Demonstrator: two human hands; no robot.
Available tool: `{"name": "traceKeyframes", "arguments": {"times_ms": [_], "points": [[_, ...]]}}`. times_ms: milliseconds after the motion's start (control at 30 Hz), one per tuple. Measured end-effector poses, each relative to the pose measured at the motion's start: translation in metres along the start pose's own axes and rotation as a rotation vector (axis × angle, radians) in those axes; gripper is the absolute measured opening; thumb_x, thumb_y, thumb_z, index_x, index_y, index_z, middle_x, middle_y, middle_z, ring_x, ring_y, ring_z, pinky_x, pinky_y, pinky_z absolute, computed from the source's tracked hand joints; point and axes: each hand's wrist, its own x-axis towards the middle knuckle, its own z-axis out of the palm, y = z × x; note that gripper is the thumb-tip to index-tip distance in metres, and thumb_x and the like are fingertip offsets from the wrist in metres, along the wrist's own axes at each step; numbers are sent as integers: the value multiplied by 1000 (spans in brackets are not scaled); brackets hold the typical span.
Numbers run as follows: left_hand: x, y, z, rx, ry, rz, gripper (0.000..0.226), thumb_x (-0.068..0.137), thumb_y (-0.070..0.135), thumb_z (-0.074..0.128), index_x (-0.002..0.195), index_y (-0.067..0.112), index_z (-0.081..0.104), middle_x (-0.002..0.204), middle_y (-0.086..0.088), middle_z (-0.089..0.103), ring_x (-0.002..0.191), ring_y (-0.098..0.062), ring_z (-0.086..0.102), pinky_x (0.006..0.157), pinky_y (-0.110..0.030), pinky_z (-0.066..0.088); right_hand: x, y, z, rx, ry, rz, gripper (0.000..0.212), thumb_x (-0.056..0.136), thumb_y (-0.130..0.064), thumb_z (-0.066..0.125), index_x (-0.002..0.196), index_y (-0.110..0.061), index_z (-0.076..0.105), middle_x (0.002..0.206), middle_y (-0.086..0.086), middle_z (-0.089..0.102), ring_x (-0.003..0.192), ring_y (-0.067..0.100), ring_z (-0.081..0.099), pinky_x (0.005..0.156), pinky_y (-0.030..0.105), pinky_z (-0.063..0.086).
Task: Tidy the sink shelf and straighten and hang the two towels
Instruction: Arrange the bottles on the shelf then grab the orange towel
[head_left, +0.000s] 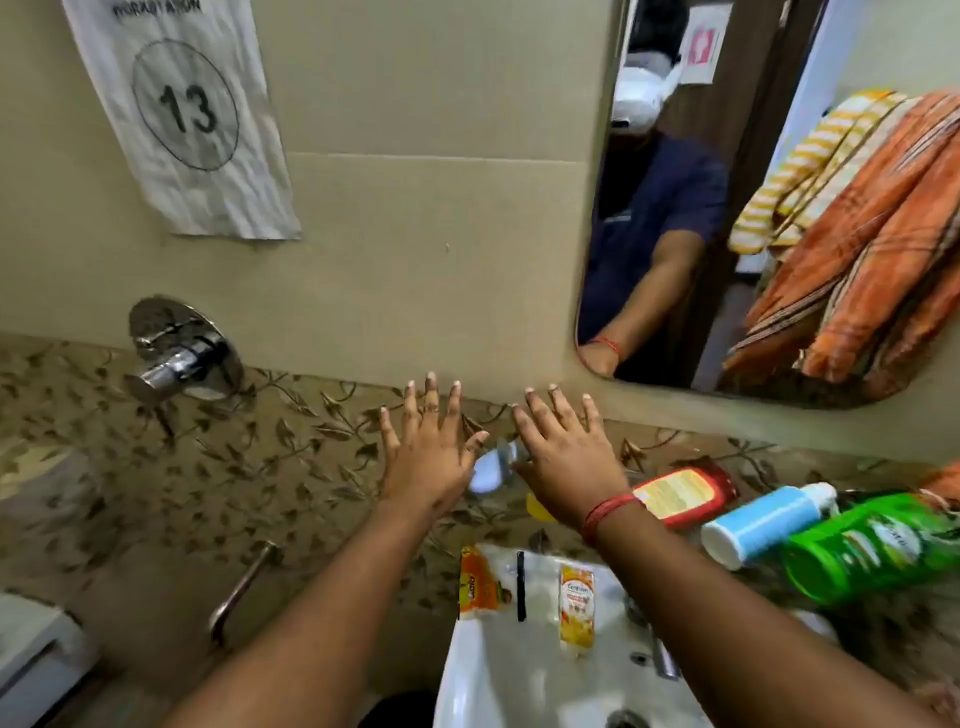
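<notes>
- Towels show only in the mirror (779, 208) at upper right: an orange striped towel (872, 249) and a yellow-and-white striped towel (810, 156) hang bunched and creased, side by side.
- Sink shelf (675, 457) runs along the wall under the mirror; bottles lie on their sides there: a red bottle (685, 493) with a yellow label, a white bottle with a light blue label (763, 525), and a glossy green bottle (867, 545), each touching or overlapping the next.
- A small white, blurred object (491, 470) lies between the two hands.
- The left hand (428, 457) is spread flat, fingers straight, holding nothing.
- The right hand (566, 457) is likewise spread with straight fingers; a red thread (605, 512) circles its wrist.
- Both forearms cross over the white ceramic sink (498, 670), on whose rim lie two orange sachets (575, 605) and a thin black stick (520, 587).
- The wall is plain beige tile above a leaf-patterned band (234, 467).
- A chrome tap fitting (179, 353) juts from the wall at left, and a crumpled paper sheet marked 13 (187, 114) hangs above it.
</notes>
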Motion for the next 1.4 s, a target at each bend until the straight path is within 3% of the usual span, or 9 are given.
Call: {"name": "traceKeyframes", "arguments": {"times_ms": [233,400,533,633,700,833,933,1067,1400], "points": [[-5,-27,39,-216,-45,105,67,99,60,7,154,30,30,165,6,21,155,-14,-1,123,-54,-6,17,-16,12,-61,-146,-151,57,89,-19,61,143,-19,44,145,7,50,143,32,34,118,60,18],[-6,-29,43,-312,-41,151,47,104,45,27,135,29,59,158,8,37,153,-12,12,124,-52,-2,24,-28,9,-100,-157,-191,50,86,-13,59,135,-18,50,135,7,57,135,31,43,117,56,21],[-5,-25,38,-475,-26,88,38,105,35,39,135,24,59,155,8,42,151,-9,17,125,-46,-3,32,-34,10,-109,-140,-251,44,88,-16,58,132,-20,53,130,7,60,127,30,49,115,54,26],[-8,-20,31,-756,-37,-118,35,105,34,42,132,23,62,145,9,50,144,-8,28,123,-47,19,32,-33,12,-48,-118,-240,43,89,-17,58,131,-23,54,124,3,65,116,29,57,106,50,39],[-8,-17,25,-1006,-35,-229,30,105,35,42,117,31,69,125,5,67,125,-15,54,103,-41,46,31,-32,13,91,-62,-165,37,90,-19,57,126,-28,55,112,0,68,103,26,62,90,42,50],[-5,-11,12,-1226,4,-269,26,106,29,42,115,32,66,114,8,69,110,-10,62,94,-31,50,32,-32,7,585,22,99,20,94,-16,55,111,-21,61,104,2,68,92,19,62,75,32,51],[-1,-10,10,-1197,-39,-223,29,103,23,49,130,22,61,124,3,67,117,-10,61,97,-28,49,34,-32,3,840,1,246,22,93,-12,59,115,-16,62,109,2,68,93,12,58,73,18,42],[2,-11,10,-1124,-71,-188,40,98,12,59,138,19,56,124,6,66,115,-4,61,88,-15,48,35,-32,2,969,-57,303,30,93,-8,61,121,-17,59,115,2,69,100,13,61,81,21,43],[-1,-22,16,-1021,-126,-148,42,97,13,60,138,23,55,129,7,64,120,-6,58,91,-18,48,30,-37,8,880,-126,264,33,95,-8,58,127,-18,55,122,3,65,110,16,60,92,27,48]]}}
